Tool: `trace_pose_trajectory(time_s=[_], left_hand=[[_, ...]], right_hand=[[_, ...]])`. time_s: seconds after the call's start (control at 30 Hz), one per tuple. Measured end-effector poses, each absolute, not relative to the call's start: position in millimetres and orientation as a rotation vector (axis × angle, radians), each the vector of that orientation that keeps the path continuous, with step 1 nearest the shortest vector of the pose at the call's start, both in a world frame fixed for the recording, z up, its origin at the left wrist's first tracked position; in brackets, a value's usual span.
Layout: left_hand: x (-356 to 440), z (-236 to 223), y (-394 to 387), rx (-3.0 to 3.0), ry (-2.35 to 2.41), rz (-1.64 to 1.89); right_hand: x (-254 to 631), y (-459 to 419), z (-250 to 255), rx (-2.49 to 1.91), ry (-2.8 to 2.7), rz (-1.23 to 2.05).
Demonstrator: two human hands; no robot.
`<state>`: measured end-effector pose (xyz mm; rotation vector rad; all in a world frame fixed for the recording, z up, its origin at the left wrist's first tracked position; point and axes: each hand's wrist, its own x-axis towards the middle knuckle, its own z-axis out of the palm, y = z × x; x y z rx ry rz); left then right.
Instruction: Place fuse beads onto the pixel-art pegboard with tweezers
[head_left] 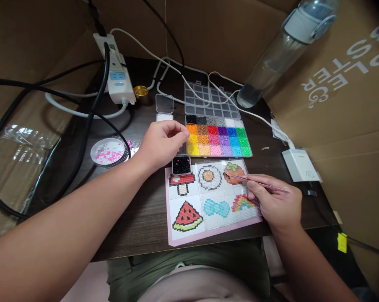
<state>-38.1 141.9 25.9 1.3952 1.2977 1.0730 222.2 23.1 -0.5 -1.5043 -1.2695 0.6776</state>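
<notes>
My right hand is closed round pink tweezers, whose tips reach the orange fruit design with green leaves. A clear pegboard covers the right part of a pattern sheet. My left hand is raised with thumb and forefinger pinched together; what they hold, if anything, I cannot make out. Just below it, at the sheet's top edge, sits a small box of black beads with a few pink ones among them. Beside my left fingertips lies the open bead box, its compartments filled with many colours.
A white dish of pink and white beads is at the left. Behind stand a gold cup, a power strip and a water bottle. Cables cross the table. A white charger lies right, near cardboard walls.
</notes>
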Motion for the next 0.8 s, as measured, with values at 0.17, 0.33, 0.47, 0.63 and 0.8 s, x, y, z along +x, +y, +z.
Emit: trace_pose_trajectory(time_s=[0.17,0.33,0.47,0.63,0.8], left_hand=[[-38.3,25.6,141.8,1.394,1.291,1.074],[-38.4,25.9,141.9,1.395,1.294,1.071],[-38.5,25.4,142.6,1.401,1.297,1.067],[-38.6,24.7,142.7,1.407,1.297,1.069],[-38.9,24.5,142.6,1.409,1.287,1.072]], right_hand=[[223.4,23.3,-1.6,-1.47,-1.269,0.702],[225.3,21.6,-2.1,-1.472,-1.296,0.7],[224.1,22.2,-1.1,-1.485,-1.317,0.685],[222.7,22.7,0.4,-1.482,-1.347,0.655],[222.5,22.5,0.6,-1.467,-1.344,0.663]])
